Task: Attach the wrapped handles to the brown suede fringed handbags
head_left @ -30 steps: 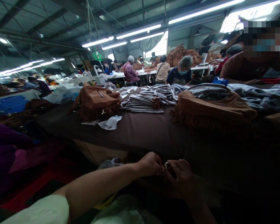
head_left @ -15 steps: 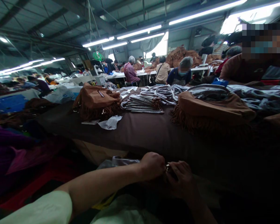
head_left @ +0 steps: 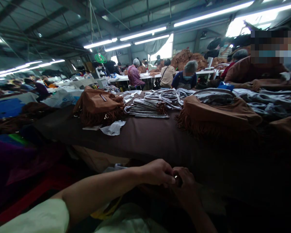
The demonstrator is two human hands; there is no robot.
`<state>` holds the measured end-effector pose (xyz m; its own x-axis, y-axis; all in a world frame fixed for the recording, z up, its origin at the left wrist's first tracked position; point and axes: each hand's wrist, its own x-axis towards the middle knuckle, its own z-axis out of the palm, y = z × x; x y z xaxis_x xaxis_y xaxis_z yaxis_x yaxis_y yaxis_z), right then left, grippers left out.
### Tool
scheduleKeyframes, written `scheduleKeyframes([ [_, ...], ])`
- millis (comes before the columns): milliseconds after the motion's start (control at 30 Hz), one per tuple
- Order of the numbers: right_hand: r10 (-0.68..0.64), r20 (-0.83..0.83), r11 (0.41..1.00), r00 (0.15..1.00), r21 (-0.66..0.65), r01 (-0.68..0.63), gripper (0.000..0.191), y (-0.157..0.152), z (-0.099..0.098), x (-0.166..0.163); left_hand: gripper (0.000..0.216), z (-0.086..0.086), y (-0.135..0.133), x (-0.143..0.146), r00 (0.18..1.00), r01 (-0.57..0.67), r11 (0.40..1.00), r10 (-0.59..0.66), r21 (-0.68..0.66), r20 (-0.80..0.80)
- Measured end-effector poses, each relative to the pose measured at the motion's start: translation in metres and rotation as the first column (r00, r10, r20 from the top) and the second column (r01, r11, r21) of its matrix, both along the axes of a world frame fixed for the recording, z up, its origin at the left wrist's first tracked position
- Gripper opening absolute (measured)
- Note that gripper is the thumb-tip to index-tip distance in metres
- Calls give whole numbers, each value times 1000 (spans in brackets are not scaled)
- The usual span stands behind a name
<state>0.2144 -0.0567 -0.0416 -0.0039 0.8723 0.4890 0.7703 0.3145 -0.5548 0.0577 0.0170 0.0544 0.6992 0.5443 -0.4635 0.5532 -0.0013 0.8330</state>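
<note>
My left hand (head_left: 157, 173) and my right hand (head_left: 185, 182) meet just below the near edge of the table. Between their fingertips glints a small shiny metal fitting (head_left: 176, 177); its exact kind is too dark to make out. The fingers of my left hand are bent, with thumb and forefinger pressed at the fitting. My right hand curls around it from the other side. Whatever the fitting is attached to lies in shadow beneath my hands.
A dark cloth-covered table (head_left: 145, 136) holds brown fringed bags (head_left: 97, 102), a second bag (head_left: 220, 111), a stack of wrapped straps (head_left: 146, 108) and scraps of white paper (head_left: 113, 128). Opposite, a masked co-worker (head_left: 188, 76) sits; another person (head_left: 242, 71) is at the right.
My left hand's fingers have come over to the right, onto the metal fitting, closing the gap to my right hand. The view has shifted slightly. The person at the right now has a brown piece in front.
</note>
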Motion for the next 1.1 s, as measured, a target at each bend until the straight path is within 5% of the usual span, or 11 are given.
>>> scheduleKeyframes([
  [133,60,-129,988,990,-137,-78,12,2,5,-11,25,7,-7,-10,999,21,996,-17,87,-41],
  [233,33,-45,981,998,-188,-41,18,5,8,-18,28,7,-4,-18,982,87,987,-63,134,-178],
  [467,14,209,999,978,-54,-3,14,11,10,-26,26,11,9,-22,960,140,971,-84,196,-269],
  [633,89,224,996,971,-47,-80,15,11,4,-30,27,22,13,-8,805,505,783,-276,363,-526],
  [767,-27,215,997,976,-66,42,22,13,3,-25,25,2,2,-9,886,380,649,-50,658,-462],
  [867,-59,265,990,962,-110,91,19,14,5,-22,32,-17,-6,-19,918,247,681,64,690,-392],
  [967,-18,316,989,949,-137,64,14,15,6,-27,36,-21,-10,-25,893,265,766,34,586,-448],
  [1100,7,343,984,939,-169,55,17,16,5,-35,29,-7,-20,-8,786,455,702,-29,547,-617],
])
